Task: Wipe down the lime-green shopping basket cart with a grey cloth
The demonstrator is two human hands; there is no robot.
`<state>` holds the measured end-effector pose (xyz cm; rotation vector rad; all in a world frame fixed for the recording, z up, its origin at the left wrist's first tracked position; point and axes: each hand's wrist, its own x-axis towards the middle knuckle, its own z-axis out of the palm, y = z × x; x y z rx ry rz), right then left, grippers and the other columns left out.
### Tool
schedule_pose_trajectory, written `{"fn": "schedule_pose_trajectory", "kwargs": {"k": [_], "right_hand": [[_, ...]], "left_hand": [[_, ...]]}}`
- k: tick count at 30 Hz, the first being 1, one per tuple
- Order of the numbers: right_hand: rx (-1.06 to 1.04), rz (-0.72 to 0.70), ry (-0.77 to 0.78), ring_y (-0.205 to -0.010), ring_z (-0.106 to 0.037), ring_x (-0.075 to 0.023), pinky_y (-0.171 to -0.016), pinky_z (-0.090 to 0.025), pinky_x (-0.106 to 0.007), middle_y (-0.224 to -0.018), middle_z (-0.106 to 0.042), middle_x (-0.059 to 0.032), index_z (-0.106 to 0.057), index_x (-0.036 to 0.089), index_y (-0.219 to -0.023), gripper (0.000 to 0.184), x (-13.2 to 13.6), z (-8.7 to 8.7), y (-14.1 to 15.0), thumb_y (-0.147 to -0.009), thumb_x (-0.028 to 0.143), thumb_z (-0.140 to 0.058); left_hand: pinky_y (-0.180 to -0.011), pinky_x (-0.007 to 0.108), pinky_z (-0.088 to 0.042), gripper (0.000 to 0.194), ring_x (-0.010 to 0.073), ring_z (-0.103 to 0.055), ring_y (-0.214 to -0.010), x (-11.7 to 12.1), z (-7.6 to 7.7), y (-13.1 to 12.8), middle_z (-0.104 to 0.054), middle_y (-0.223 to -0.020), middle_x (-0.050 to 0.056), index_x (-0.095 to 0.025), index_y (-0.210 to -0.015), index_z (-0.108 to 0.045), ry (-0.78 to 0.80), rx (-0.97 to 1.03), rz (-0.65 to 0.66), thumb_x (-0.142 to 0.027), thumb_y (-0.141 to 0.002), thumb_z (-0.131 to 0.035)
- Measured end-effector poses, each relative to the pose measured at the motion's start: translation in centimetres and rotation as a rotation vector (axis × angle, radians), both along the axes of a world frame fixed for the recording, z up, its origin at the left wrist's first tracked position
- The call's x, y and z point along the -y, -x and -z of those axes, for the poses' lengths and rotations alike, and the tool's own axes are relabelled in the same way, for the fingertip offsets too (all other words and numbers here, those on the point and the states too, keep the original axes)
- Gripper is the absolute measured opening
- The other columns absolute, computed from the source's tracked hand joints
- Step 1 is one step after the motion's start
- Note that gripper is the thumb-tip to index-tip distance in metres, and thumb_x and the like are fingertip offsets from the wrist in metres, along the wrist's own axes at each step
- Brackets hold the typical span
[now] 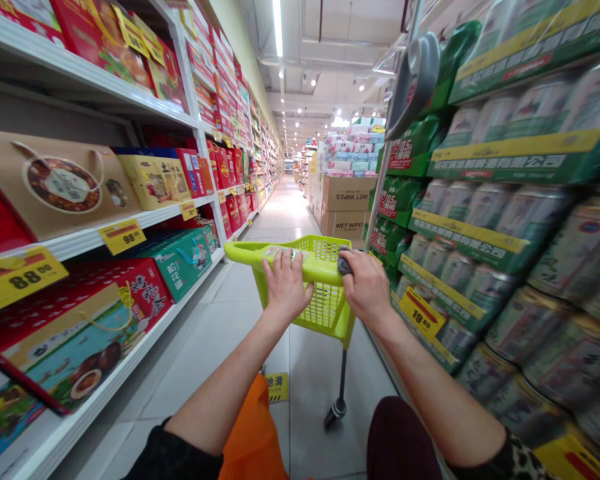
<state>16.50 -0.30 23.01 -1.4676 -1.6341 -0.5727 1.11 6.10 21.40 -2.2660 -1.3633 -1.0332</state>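
A lime-green shopping cart (325, 313) with a slatted plastic basket is right in front of me in the aisle. My left hand (287, 287) rests over its handle (245, 252), fingers laid across the top and the thumb below. Further right, my right hand (367, 287) is wrapped round the same handle. A small dark grey piece (345, 260) shows at the right hand's fingers; whether it belongs to the handle I cannot tell. Inside the basket, the part I can see shows only its slatted walls. One caster wheel (335, 415) is visible below.
Shelves (130, 227) of gift boxes line the left. Stacked beer cans (460, 267) stand close on the right. Cartons marked wet wipes (347, 197) stand ahead on the right. The tiled aisle (283, 200) runs straight on. A yellow sign (279, 387) lies on the floor.
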Motion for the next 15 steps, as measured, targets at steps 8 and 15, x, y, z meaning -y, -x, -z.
{"fn": "schedule_pose_trajectory", "kwargs": {"k": [8, 15], "right_hand": [[0.148, -0.032, 0.006, -0.112, -0.043, -0.0246, -0.098, -0.028, -0.042, -0.119, -0.056, -0.0064, -0.058, 0.020, -0.109, 0.037, 0.0, 0.3, 4.0, -0.075, 0.015, -0.046], [0.073, 0.101, -0.092, -0.106, -0.050, -0.0221, -0.091, -0.037, -0.039, -0.112, -0.059, -0.0073, -0.059, 0.019, -0.104, 0.035, 1.5, 0.9, -3.9, -0.074, 0.014, -0.041]], "left_hand": [[-0.104, 0.058, -0.016, 0.049, 0.0303, -0.032, -0.127, 1.7, 0.0, -0.5, -0.042, -0.136, 0.014, -0.016, -0.124, -0.045, 0.026, -0.063, 0.071, -0.025, -0.076, -0.046], [-0.106, 0.058, -0.009, 0.061, 0.0282, -0.031, -0.129, 2.4, 0.4, 0.8, -0.041, -0.137, 0.013, -0.014, -0.132, -0.035, -0.014, -0.035, 0.111, -0.028, -0.075, -0.049]]}}
